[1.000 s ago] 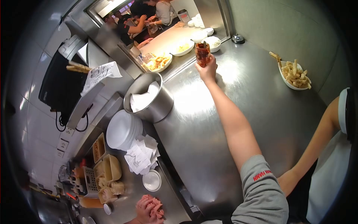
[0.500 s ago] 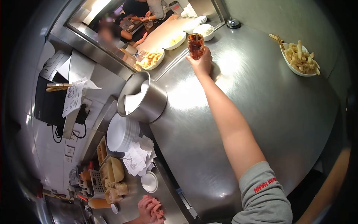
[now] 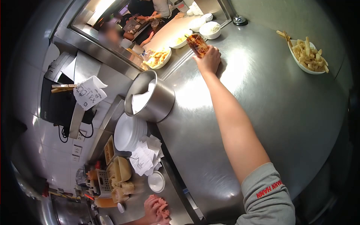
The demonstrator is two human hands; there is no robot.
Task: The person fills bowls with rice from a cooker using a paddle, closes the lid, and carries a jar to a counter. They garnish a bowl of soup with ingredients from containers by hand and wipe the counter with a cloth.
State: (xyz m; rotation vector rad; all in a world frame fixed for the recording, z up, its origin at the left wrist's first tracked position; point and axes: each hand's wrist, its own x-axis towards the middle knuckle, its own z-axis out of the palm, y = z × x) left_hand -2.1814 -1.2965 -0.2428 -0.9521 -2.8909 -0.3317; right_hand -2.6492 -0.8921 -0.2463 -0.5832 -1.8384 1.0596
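Observation:
My right hand (image 3: 210, 60), at the end of the outstretched arm, is wrapped round a glass jar (image 3: 197, 45) with dark red, oily contents. The jar leans to the upper left beside a white bowl of pale yellow food (image 3: 180, 39) and a bowl of white food (image 3: 210, 30). Low in the view, my left hand (image 3: 152, 210) has its fingers closed on a crumpled pink cloth (image 3: 162, 210) at the lower counter.
Fries fill white bowls at the right (image 3: 308, 56) and by the pass window (image 3: 157, 58). A steel pot (image 3: 164, 103), stacked plates (image 3: 127, 133), papers (image 3: 142, 159), a tub (image 3: 156, 181) and a printer (image 3: 56, 101) stand left. Co-workers are beyond the window. A bell (image 3: 240, 20) sits behind.
The jar, upright before, now tips to the upper left as my right hand turns. The whole view has shifted slightly. An arm at the right edge has gone from sight.

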